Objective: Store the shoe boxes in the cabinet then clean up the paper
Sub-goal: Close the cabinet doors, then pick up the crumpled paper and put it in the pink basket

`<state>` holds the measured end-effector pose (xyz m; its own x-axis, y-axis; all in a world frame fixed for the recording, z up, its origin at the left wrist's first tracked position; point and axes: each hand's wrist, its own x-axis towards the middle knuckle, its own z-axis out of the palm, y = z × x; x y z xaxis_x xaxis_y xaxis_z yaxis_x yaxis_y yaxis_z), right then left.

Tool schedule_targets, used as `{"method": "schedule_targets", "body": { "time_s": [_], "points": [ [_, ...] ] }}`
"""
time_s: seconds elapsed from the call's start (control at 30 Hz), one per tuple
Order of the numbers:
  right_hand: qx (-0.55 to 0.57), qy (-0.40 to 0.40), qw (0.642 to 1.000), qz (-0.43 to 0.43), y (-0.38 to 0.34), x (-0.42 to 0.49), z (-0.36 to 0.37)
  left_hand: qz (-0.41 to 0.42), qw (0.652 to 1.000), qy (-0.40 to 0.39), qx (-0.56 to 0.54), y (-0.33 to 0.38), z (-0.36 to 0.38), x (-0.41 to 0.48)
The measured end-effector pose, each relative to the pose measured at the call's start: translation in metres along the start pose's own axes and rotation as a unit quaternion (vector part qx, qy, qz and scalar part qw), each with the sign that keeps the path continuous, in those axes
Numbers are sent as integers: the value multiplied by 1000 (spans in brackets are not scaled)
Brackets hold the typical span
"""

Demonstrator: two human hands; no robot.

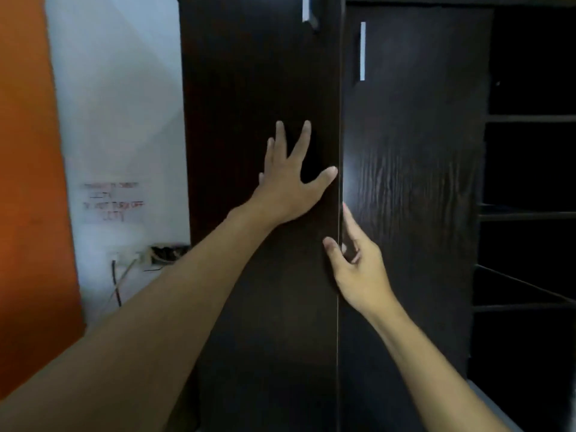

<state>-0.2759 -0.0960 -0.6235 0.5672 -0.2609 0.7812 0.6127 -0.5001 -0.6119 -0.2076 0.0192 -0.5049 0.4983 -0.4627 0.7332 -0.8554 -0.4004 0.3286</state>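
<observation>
A tall dark-brown cabinet fills the view. My left hand (291,179) lies flat, fingers spread, on the left door (249,88). My right hand (355,263) is at the seam between the two doors, its thumb on the left door's edge and its fingers bent against the edge of the right door (414,151). Each door has a silver vertical handle: the left door's handle (307,9) and the right door's handle (362,51). No shoe boxes or paper are in view.
Open dark shelves (530,213) stand to the right of the doors. On the left is a white wall (118,104) with faint red writing and an opened outlet with loose wires (137,260). An orange wall (28,182) is at far left.
</observation>
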Motion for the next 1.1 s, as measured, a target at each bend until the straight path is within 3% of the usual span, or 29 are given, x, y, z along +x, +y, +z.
{"method": "schedule_targets", "body": {
  "time_s": [0.1, 0.23, 0.33, 0.5, 0.67, 0.77, 0.87, 0.97, 1.1],
  "points": [
    [-89, 40, 995, 13, 32, 20, -8, 0, 996, 8, 84, -12, 36, 28],
    [-277, 72, 958, -5, 62, 40, -13, 15, 985, 0, 173, -35, 59, 51],
    [-309, 101, 945, 25, 82, 62, -15, 30, 970, -38, 237, -58, 69, 61],
    [-374, 6, 922, 100, 107, 91, -17, -4, 951, -131, 280, -102, 74, 61],
    [-430, -34, 898, 82, 116, 81, -23, 12, 945, -111, 306, -113, 78, 58],
    [-417, -61, 898, 127, 105, 53, -40, 0, 961, -80, 266, -99, 84, 47],
    [-380, -26, 909, 167, 92, -10, -67, -1, 987, -54, 148, -69, 108, 12],
    [-372, 15, 901, 222, 89, -105, -99, -7, 993, -119, -5, -35, 159, -44],
    [-407, 55, 856, 314, 94, -226, -155, -2, 964, -238, -117, 17, 249, -127]
  ]
}}
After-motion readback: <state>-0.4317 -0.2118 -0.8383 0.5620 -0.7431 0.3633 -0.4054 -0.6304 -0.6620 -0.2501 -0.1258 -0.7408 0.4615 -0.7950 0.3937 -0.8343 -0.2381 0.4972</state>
